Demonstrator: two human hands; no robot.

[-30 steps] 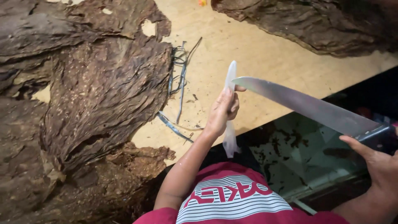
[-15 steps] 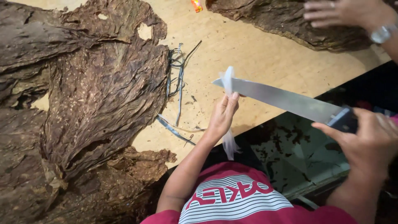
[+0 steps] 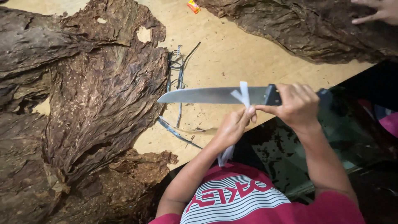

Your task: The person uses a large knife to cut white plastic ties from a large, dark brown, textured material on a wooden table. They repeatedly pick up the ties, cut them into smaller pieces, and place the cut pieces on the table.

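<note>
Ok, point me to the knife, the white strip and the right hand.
knife (image 3: 199, 95): head view, middle of the bare steel blade.
white strip (image 3: 244, 93): head view, the part folded over the blade.
right hand (image 3: 296, 103): head view, knuckles wrapped around the dark handle.

Dark brown, mottled tobacco leaves (image 3: 95, 108) are covering the left of the frame, with more brown leaves (image 3: 298, 29) lying across the upper right. The bench (image 3: 224, 58) is showing pale tan between them. The knife (image 3: 215, 95) is gleaming silver with a black handle, a white strip (image 3: 243, 94) crossing its blade. A red shirt with white stripes (image 3: 244, 199) is filling the bottom. A small orange-and-yellow wrapper (image 3: 193, 6) is sitting at the top.
</note>
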